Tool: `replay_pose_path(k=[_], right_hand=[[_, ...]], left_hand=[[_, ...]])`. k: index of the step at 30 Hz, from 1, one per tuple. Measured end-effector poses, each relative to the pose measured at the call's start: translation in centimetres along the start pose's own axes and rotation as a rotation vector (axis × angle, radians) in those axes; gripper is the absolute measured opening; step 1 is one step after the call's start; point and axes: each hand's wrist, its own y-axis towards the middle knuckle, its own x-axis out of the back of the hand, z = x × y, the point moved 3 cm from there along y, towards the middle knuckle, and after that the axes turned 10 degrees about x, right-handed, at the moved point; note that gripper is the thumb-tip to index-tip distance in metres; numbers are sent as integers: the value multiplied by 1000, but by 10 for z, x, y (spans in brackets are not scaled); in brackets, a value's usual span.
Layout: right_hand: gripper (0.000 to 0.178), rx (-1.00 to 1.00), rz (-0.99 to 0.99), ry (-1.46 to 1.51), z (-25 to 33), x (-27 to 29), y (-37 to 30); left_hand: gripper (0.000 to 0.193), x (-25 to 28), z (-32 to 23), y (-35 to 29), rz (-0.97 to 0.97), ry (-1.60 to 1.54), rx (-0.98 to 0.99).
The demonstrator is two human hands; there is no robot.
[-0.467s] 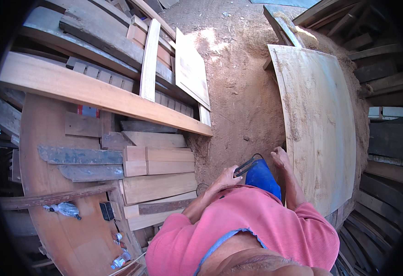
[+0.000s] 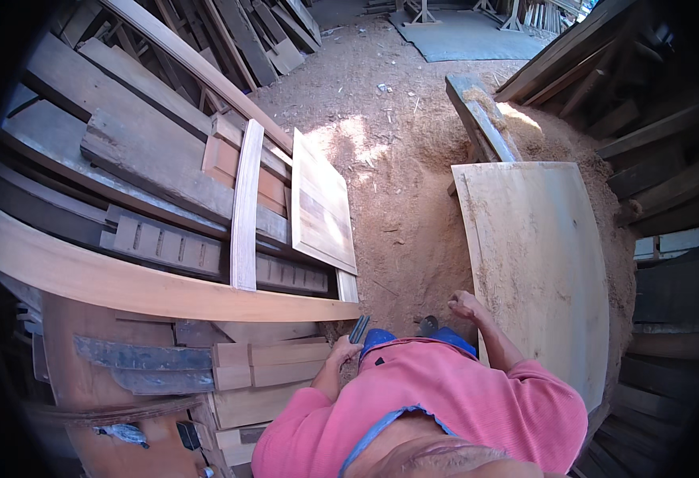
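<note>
My left hand [image 2: 341,348] is wrapped round a narrow dark tool [image 2: 359,328] made of two slim parallel bars. The bars stick out past my fingers toward the pale plank; the gripped end is hidden, and its exact kind I cannot make out. My right hand [image 2: 467,305] hangs beside the near left edge of a large pale wooden panel [image 2: 537,255], apart from it. Its fingers are curled in and nothing shows in them. Between my hands are my blue trouser legs and a dark rounded shape [image 2: 428,325].
A long pale plank [image 2: 166,291] and a small wooden panel [image 2: 322,203] lie over stacked boards on the left. Sawdust covers the ground [image 2: 397,199] ahead. A narrow beam [image 2: 481,119] extends beyond the large panel. More timber lines the right side; a bluish mat [image 2: 461,44] lies far ahead.
The planks and panels have shifted down in the view, showing more ground ahead. My left hand, still gripping the dark tool, has swung left. My right hand has shifted slightly left, still curled.
</note>
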Motion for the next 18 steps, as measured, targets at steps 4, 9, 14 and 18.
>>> replay_pose_path(k=[4, 9, 14, 18], right_hand=[[43, 137, -55, -8, 37, 84, 89], [38, 185, -241, 27, 67, 156, 207], [40, 59, -142, 60, 55, 213, 310], [37, -135, -163, 47, 10, 241, 363]], left_hand=[[21, 22, -6, 2, -1, -175, -30], [21, 55, -41, 24, -45, -188, 119], [21, 111, -164, 123, -96, -131, 135], [20, 182, -321, 203, -136, -171, 65]])
